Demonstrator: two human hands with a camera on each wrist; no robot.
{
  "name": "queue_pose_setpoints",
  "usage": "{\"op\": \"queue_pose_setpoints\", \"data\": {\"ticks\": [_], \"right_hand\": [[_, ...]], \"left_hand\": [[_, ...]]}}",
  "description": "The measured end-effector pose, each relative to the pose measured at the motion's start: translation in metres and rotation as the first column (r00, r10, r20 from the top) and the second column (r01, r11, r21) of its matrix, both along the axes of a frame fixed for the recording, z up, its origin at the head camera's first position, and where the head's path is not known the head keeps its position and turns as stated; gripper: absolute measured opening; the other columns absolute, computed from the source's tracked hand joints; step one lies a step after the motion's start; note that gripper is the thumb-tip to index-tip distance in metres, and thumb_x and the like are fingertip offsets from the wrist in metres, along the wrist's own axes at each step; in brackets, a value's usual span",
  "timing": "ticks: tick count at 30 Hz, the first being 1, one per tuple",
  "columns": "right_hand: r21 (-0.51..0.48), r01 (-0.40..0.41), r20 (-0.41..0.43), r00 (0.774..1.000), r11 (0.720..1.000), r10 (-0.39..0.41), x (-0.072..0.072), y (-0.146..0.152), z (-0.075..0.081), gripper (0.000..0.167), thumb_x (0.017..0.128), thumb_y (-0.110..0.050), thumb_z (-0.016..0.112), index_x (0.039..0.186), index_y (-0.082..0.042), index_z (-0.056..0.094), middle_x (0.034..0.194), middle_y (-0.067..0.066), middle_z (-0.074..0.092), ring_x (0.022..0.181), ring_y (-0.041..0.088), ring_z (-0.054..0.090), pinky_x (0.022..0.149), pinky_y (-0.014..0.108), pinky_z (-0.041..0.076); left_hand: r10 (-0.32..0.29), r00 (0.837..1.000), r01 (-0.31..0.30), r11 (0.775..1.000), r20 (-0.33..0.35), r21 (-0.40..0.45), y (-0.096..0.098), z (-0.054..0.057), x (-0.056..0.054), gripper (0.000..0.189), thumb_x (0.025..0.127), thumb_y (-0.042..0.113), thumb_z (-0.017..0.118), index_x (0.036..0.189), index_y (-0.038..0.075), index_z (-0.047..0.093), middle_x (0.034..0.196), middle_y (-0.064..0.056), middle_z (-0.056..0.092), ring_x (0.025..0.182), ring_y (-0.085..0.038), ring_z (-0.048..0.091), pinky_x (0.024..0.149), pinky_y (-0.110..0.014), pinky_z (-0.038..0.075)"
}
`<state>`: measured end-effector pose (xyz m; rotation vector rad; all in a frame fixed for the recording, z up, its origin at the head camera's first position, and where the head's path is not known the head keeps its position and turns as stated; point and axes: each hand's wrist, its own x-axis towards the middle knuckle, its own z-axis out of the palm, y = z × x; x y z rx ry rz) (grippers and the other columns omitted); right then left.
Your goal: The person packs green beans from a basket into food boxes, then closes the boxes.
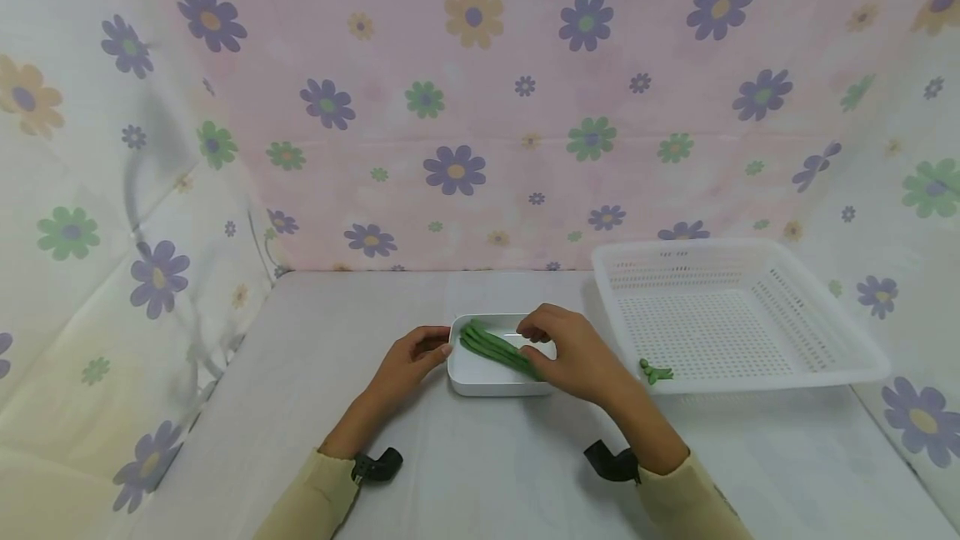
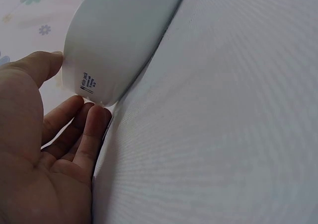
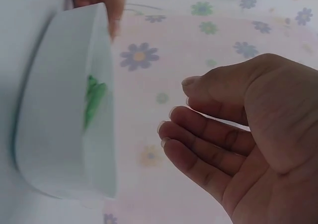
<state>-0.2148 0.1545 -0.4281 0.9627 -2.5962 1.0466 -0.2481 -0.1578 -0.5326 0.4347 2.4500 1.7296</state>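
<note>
A small white dish (image 1: 487, 388) stands on the table, with a bundle of green beans (image 1: 491, 347) lying slantwise in it. At its left end my left hand (image 1: 408, 363) holds the dish, thumb at the rim and curled fingers low against the end wall (image 2: 112, 50), which bears small dark print. Over the dish's right end hovers my right hand (image 1: 581, 357), its fingers loosely bent. In the right wrist view a gap separates those fingertips (image 3: 171, 129) from the dish, and nothing lies between them. The right hand covers part of the dish's right end in the head view.
To the right stands a large white perforated basket (image 1: 843, 323). A few short green pieces (image 1: 656, 372) lie in its near left corner. White cloth covers the table (image 1: 480, 473), and flowered curtains (image 1: 375, 123) hang behind and at both sides.
</note>
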Motion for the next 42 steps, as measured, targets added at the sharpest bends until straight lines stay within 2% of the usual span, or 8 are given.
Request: {"op": "queue_pose_setpoints", "data": {"ticks": [5,10,20,28,34,42], "right_hand": [[-0.017,0.002,-0.041,0.999,1.0,-0.003,0.009,0.008,0.019,0.022,0.093,-0.004,0.081,0.112,-0.011,0.072,0.108,-0.004,0.071,0.096,0.014,0.069,0.086,0.037,0.061],[-0.025,0.014,-0.086,0.996,1.0,-0.016,0.014,0.019,0.034,0.024,0.093,-0.004,0.081,0.113,-0.012,0.072,0.109,-0.005,0.072,0.097,0.014,0.07,0.086,0.036,0.061],[-0.054,0.057,-0.143,0.988,0.997,-0.064,0.012,0.06,0.047,0.029,0.093,0.0,0.079,0.116,-0.016,0.073,0.114,-0.008,0.073,0.101,0.015,0.071,0.087,0.038,0.061],[-0.083,0.082,-0.162,0.982,0.993,-0.094,0.006,0.095,0.049,0.034,0.093,0.008,0.075,0.118,-0.016,0.074,0.115,-0.003,0.075,0.1,0.019,0.073,0.089,0.019,0.055],[-0.073,0.042,-0.114,0.992,0.996,-0.05,0.003,0.119,0.044,0.038,0.094,0.011,0.071,0.122,-0.014,0.072,0.118,-0.001,0.074,0.107,0.019,0.071,0.095,0.02,0.055],[-0.014,0.016,0.061,0.998,1.0,-0.015,0.004,0.15,0.038,0.035,0.098,0.004,0.071,0.123,-0.021,0.071,0.119,-0.009,0.072,0.111,0.017,0.071,0.099,0.019,0.053]], "left_hand": [[0.002,1.0,-0.002,1.0,0.001,0.002,0.0,-0.001,-0.001,0.045,0.105,0.033,0.07,0.144,0.01,0.062,0.14,-0.008,0.067,0.129,-0.023,0.064,0.109,-0.032,0.051],[0.0,1.0,0.0,1.0,-0.005,0.006,0.0,-0.002,-0.001,0.045,0.106,0.033,0.07,0.143,0.01,0.063,0.14,-0.008,0.067,0.128,-0.023,0.064,0.108,-0.031,0.051],[-0.001,1.0,0.001,1.0,0.014,0.015,0.0,-0.001,-0.001,0.045,0.105,0.034,0.071,0.143,0.012,0.062,0.139,-0.006,0.068,0.129,-0.022,0.064,0.108,-0.03,0.051],[-0.001,1.0,0.001,1.0,-0.001,0.011,0.0,-0.001,-0.001,0.045,0.106,0.032,0.069,0.144,0.009,0.062,0.139,-0.009,0.067,0.128,-0.023,0.064,0.107,-0.03,0.052],[0.007,1.0,-0.007,1.0,0.007,0.006,0.0,0.0,0.0,0.046,0.106,0.032,0.07,0.144,0.008,0.061,0.139,-0.011,0.067,0.128,-0.025,0.064,0.107,-0.03,0.051],[0.003,1.0,-0.003,1.0,0.004,0.009,0.001,0.002,0.001,0.046,0.106,0.031,0.069,0.144,0.007,0.061,0.14,-0.012,0.066,0.129,-0.027,0.063,0.108,-0.03,0.051]]}}
